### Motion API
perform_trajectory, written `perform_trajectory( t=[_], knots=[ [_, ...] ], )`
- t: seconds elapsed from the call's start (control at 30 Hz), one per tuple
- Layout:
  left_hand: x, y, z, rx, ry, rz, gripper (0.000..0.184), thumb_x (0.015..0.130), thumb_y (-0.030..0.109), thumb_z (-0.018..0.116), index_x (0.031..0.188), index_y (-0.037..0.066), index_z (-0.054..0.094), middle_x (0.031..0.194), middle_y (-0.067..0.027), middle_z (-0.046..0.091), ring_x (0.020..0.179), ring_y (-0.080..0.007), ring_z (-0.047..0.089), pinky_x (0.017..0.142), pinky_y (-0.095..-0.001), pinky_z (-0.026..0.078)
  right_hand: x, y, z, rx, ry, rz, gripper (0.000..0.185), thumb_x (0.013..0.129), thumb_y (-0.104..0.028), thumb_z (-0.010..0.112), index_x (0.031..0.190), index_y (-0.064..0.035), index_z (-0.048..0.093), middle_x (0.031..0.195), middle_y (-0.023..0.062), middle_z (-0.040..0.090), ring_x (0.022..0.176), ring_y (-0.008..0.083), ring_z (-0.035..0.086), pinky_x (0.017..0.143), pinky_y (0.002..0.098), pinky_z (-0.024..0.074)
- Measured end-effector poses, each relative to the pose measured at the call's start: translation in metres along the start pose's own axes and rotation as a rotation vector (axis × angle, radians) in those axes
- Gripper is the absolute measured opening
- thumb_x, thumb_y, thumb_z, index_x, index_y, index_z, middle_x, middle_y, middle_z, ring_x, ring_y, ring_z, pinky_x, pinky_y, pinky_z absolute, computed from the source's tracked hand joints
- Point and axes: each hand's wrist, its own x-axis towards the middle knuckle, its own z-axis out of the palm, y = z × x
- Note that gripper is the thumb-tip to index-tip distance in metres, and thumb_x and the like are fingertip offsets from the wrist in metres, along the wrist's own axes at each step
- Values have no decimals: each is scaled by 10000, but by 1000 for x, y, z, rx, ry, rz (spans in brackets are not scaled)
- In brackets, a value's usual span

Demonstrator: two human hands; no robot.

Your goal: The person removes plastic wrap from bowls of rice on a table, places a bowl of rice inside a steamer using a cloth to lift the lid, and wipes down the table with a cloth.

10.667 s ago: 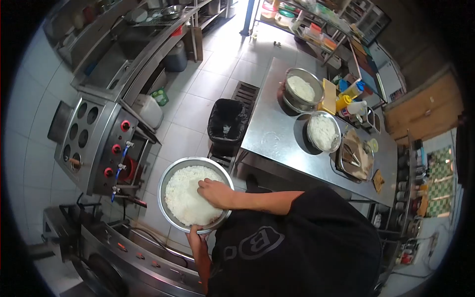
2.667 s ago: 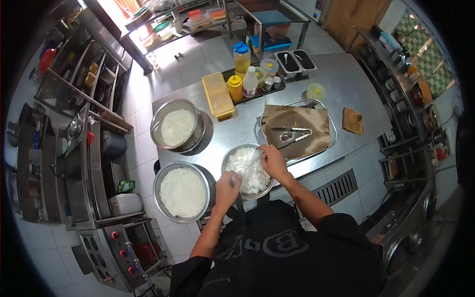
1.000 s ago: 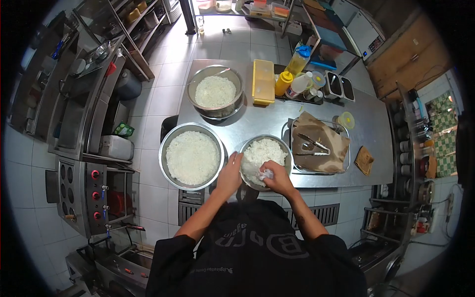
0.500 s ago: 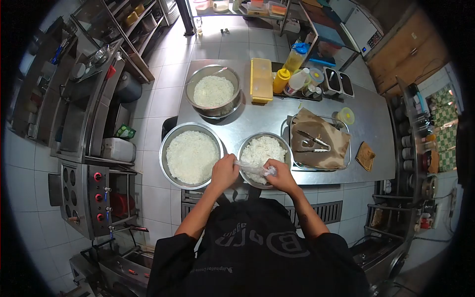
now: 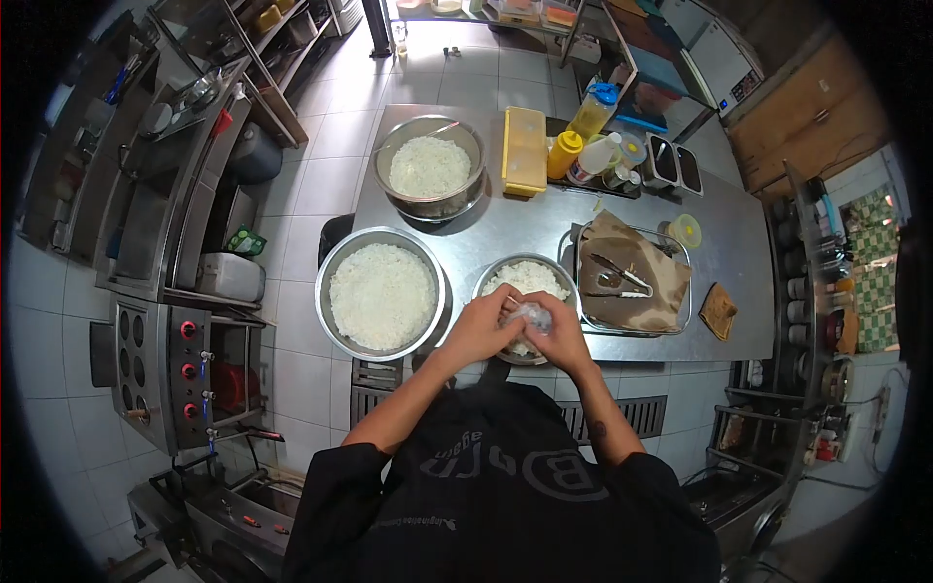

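Both hands brought together over a small round steel bowl (image 5: 571,280) of white cooked rice (image 5: 540,276). Left hand (image 5: 476,330) and right hand (image 5: 564,338) meet with fingers curled round a crumpled wad of clear plastic film (image 5: 533,315), held between them above the near part of the bowl; the fingers partly hide it, as they do the rice below. Left of the left hand: a larger round steel bowl (image 5: 438,282), broadly filled with white rice, standing near the smaller bowl. Beyond the left hand, on the far side of the large bowl: a deep steel pot (image 5: 434,208), also containing rice, with a thin utensil lying across its rim.

Directly beyond the hands: a yellow rectangular plastic box (image 5: 525,151); to its right, a yellow squeeze bottle (image 5: 565,155), a white plastic bottle (image 5: 596,155) and a clear bottle with a blue cap (image 5: 595,112). Just right of the right hand: a rectangular metal tray (image 5: 690,282) lined with stained brown paper (image 5: 617,241), on which metal tongs (image 5: 632,290) lie with arms spread. Farther right: a folded brown cloth (image 5: 718,311), resting flat on the stainless-steel table (image 5: 741,253) that supports the vessels.
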Motion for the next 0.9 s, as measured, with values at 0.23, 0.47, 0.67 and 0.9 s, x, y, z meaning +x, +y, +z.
perform_trajectory(
  t=[0.23, 0.47, 0.67, 0.9],
  knots=[
    [-24, -9, -52, -120, 316, -31, 172, 939, 150, 642, 1014, -5, 635, 851, -134, 703, 795, -218, 704, 710, -323, 544, 5, -6, -28, -135, 68, 64, 252, 805, -93, 722, 1046, -34, 679, 980, 138, 717, 925, 262, 698, 862, 354, 521],
    [-105, -75, -110, -209, 655, -242, 125, 925, 127, 652, 981, 15, 648, 800, -56, 682, 738, -119, 650, 699, -275, 515, 85, -58, -15, -117, 31, -67, 285, 797, -40, 724, 1055, -1, 610, 949, 66, 662, 923, 145, 620, 863, 288, 487],
    [-166, -106, -133, -213, 857, -393, 128, 913, 127, 670, 969, 13, 652, 794, -58, 682, 730, -112, 644, 677, -272, 513, 202, -144, 72, -34, -157, -341, 319, 796, -97, 724, 1091, -9, 642, 996, 130, 686, 955, 198, 656, 887, 314, 494],
    [-215, -118, -142, -282, 978, -428, 141, 942, 118, 654, 1019, 1, 635, 843, -56, 691, 760, -100, 640, 687, -252, 511, 295, -164, 243, -46, -196, -636, 438, 809, -165, 717, 1205, -18, 604, 1034, 180, 674, 988, 336, 663, 937, 403, 499]
  ],
)
